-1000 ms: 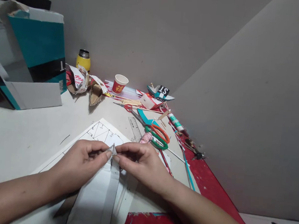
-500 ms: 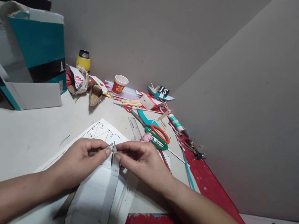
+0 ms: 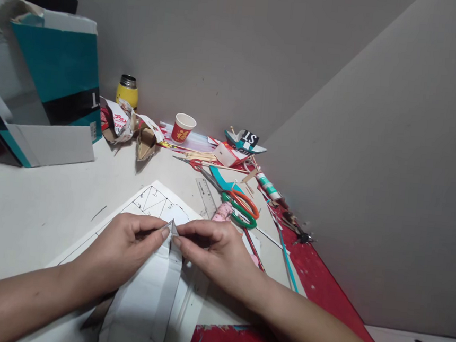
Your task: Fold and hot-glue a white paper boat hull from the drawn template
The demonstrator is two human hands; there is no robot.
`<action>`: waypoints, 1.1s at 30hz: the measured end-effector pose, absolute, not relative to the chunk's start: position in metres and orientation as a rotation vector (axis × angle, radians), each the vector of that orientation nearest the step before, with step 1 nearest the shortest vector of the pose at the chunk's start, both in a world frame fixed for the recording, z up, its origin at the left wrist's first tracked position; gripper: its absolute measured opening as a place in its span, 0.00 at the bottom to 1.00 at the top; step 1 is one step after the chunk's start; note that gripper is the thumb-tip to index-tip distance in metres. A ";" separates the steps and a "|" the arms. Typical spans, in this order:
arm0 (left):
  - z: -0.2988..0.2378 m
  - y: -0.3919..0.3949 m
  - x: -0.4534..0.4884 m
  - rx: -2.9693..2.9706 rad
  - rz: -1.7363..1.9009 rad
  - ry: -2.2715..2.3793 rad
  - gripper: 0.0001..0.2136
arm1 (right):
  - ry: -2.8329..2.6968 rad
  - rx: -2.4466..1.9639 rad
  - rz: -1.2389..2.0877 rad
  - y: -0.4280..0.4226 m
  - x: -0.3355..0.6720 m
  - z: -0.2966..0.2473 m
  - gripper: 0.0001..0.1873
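A long grey folded cardboard piece (image 3: 148,302) lies in front of me, its raised crease running toward its far tip. My left hand (image 3: 123,249) pinches that tip from the left, thumb and forefinger closed. From the right, my right hand (image 3: 215,252) pinches the same tip, fingertips almost meeting the left ones. Under the piece lies a white sheet with drawn pencil lines (image 3: 151,199).
Green-and-orange scissors (image 3: 238,206), a clear ruler (image 3: 206,196), red-handled scissors (image 3: 192,162), a glue tube (image 3: 268,188) and scraps lie beyond my hands. A red paper cup (image 3: 183,128), a yellow jar (image 3: 127,92) and a teal carton (image 3: 48,78) stand farther back. Grey walls close in behind and right.
Both hands stay pinched on the tip of the cardboard piece, shifting only slightly toward me. Nothing else has moved.
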State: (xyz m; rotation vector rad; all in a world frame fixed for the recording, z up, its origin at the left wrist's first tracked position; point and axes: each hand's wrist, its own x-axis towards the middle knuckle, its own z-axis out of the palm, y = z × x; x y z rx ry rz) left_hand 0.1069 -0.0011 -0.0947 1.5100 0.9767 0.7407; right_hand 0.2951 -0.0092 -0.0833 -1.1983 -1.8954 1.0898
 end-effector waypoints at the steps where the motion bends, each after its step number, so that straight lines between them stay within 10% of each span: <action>1: -0.095 -0.001 0.107 1.519 0.741 0.977 0.12 | -1.907 -1.198 1.067 -0.009 0.295 -0.083 0.09; 33: -0.099 -0.009 0.106 1.700 0.736 1.021 0.14 | -1.631 -1.253 1.332 -0.004 0.289 -0.079 0.12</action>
